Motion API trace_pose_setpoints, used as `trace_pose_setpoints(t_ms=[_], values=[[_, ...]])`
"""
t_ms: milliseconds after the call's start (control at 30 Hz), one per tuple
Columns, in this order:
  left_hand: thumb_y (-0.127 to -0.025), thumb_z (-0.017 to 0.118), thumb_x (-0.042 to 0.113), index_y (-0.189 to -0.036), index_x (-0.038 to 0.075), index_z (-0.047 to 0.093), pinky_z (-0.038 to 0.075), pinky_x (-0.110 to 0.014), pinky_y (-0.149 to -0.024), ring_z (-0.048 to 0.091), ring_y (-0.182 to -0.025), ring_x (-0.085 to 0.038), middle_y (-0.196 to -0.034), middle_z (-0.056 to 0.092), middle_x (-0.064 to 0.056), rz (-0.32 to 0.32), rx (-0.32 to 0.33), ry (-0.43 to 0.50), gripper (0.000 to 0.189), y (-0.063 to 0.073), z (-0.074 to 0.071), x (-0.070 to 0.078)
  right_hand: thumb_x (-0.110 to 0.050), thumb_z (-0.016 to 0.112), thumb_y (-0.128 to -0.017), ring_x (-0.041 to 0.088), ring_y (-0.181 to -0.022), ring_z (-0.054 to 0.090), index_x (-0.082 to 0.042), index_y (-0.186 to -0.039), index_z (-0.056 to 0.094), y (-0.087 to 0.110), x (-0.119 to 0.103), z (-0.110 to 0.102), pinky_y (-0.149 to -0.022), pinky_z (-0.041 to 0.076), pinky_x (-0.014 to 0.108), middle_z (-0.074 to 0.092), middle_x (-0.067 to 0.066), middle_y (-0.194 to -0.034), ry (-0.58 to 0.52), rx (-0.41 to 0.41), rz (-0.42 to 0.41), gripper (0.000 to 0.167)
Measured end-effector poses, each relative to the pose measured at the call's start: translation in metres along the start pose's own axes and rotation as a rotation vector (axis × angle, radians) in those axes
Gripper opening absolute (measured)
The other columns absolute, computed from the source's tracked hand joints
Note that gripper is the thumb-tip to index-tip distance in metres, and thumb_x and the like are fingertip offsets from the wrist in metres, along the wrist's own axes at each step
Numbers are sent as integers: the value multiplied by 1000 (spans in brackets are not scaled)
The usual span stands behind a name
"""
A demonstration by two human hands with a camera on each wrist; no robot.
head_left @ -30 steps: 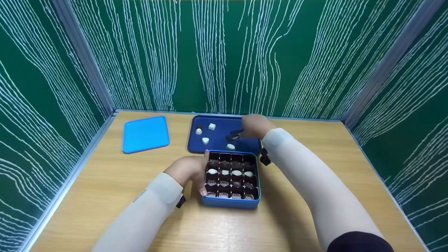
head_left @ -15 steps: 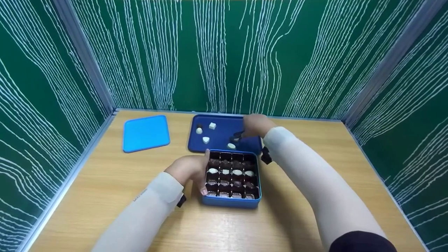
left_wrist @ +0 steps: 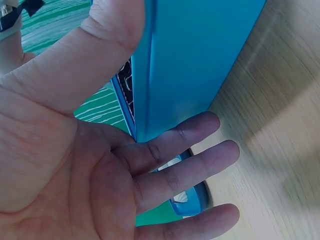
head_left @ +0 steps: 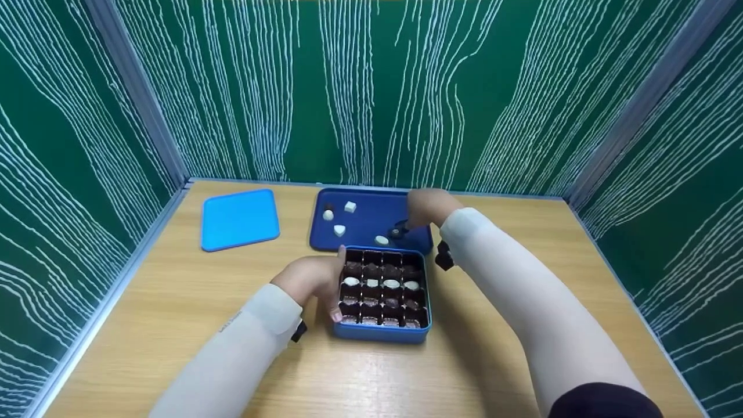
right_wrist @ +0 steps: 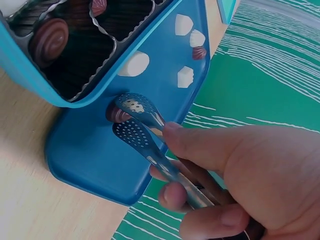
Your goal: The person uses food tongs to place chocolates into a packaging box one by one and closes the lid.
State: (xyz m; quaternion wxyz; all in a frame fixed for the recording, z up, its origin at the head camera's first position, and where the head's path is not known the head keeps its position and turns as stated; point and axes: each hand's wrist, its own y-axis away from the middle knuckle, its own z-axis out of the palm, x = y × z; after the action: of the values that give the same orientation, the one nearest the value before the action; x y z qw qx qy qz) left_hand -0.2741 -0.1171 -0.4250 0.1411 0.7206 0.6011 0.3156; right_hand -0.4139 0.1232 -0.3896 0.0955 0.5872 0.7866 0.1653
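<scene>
My left hand (head_left: 313,280) rests at the left side of a blue tin (head_left: 380,333), its fingers mostly straight in the left wrist view and the thumb against the rim. The tin's divided dark insert holds brown chocolates and a row of white ones (head_left: 391,284). My right hand (head_left: 430,206) grips metal tongs (right_wrist: 134,136) with perforated ends, over the dark blue tray (head_left: 371,200) behind the tin. In the right wrist view, the tong ends are apart, right at a round brown chocolate (right_wrist: 115,113) on the tray; one end partly covers it.
White chocolates (head_left: 339,230) and a small brown one (head_left: 329,206) lie on the tray's left part. A light blue lid (head_left: 241,220) lies flat at the table's back left. Green walls (head_left: 371,93) with white lines enclose the table (head_left: 232,290).
My right hand has shifted slightly right, carrying the tongs right and nearer over the tray to the brown chocolate. My left hand stays at the tin's side.
</scene>
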Motion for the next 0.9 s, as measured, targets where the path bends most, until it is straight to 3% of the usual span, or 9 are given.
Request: trace_pose_setpoints(t_ms=[133,300,367,467,567,700,900], values=[[-75,107,29,-180,12,-20,44,-57,-136,58,-153,-38,-181,42,-21,-6,-4,15,166,0,0,-1,-36,79,-108,29,-100,69,-3,-119,79,4,3,0,-100,65,49,80,13,-119,-6,31,-12,35],[-73,108,32,-180,14,-19,49,-57,-131,66,-142,-38,-180,44,-20,-12,-3,8,168,-1,1,-1,-48,81,-105,30,-100,70,-1,-119,79,17,6,-4,-98,65,50,80,14,-119,22,79,-54,49],[-72,108,32,-180,14,-19,52,-56,-128,68,-136,-37,-179,46,-20,-15,-3,4,168,-1,0,-1,-53,80,-104,28,-94,69,-3,-111,78,23,6,-8,-88,64,46,78,12,-109,27,91,-69,50],[-71,109,33,-180,14,-19,55,-56,-125,70,-131,-36,-178,48,-19,-14,1,-3,169,-2,0,-1,-44,77,-106,24,-79,61,-10,-93,70,36,6,-15,-70,53,38,68,5,-88,18,99,-93,37],[-71,109,33,-180,13,-18,55,-56,-126,70,-131,-35,-178,48,-20,-7,6,-15,168,-1,-1,-1,-38,76,-106,19,-68,53,-17,-78,58,55,4,-21,-61,43,32,56,-1,-75,21,116,-161,39],[-72,109,34,-181,12,-16,50,-56,-131,66,-142,-36,-179,47,-19,1,11,-30,167,-1,-1,-1,-41,79,-105,14,-58,46,-22,-64,54,87,-7,-26,-55,38,28,52,-7,-63,57,114,-286,51],[-72,110,36,-181,9,-14,42,-55,-137,50,-163,-38,-183,39,-19,17,20,-55,167,-3,2,-1,-38,81,-105,9,-55,45,-24,-65,63,121,-36,-20,-50,38,24,52,-11,-61,147,31,-408,47]])
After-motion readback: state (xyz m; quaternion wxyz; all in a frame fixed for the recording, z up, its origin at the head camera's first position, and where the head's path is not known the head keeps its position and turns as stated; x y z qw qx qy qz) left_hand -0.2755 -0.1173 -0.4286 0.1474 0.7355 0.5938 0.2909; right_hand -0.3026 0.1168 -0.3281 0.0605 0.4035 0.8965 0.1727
